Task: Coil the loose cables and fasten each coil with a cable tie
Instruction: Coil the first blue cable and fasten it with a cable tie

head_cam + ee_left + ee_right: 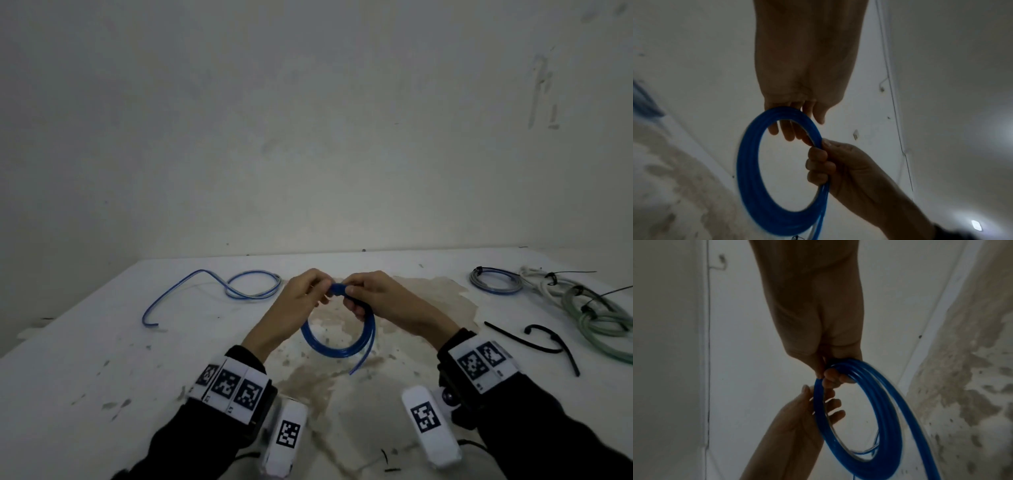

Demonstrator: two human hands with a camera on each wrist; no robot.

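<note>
Markers in black and white squares covered the bands on both wrists (228, 383) and the two white camera housings below them, but I could read no words, brand or label anywhere on my feeds. Above the brown stain (346, 383) in the middle of the white table (85, 359), my left hand (301, 294) and right hand (368, 294) met at the top of the blue coil (337, 337), which hung from them, with one loose end trailing down toward the stain. On the left wrist view the right hand (838, 164) had its fingers curled round the bundled turns of the coil (748, 170), thumb pressed on top; on the right wrist view the left hand (807, 410) held the ring between thumb and loosely bent fingers. Both wrist pictures were dim and the coil's (879, 418) lower turns smeared by blur, so I could not count the loops. Left of the stain lay a loose blue and grey cable (219, 287), one loop at its far end and a long tail curving toward me. Right of the stain, near the far edge, sat a grey and blue coil (495, 284) with a dark tie on it, and beside that a pale green and white bundle (596, 308) bound by black ties and cut off by the frame's right edge. Between the stain and that bundle lay two black cable ties (544, 342), loose on the table. Small dark scraps near the table's front edge were too small for me to identify.
</note>
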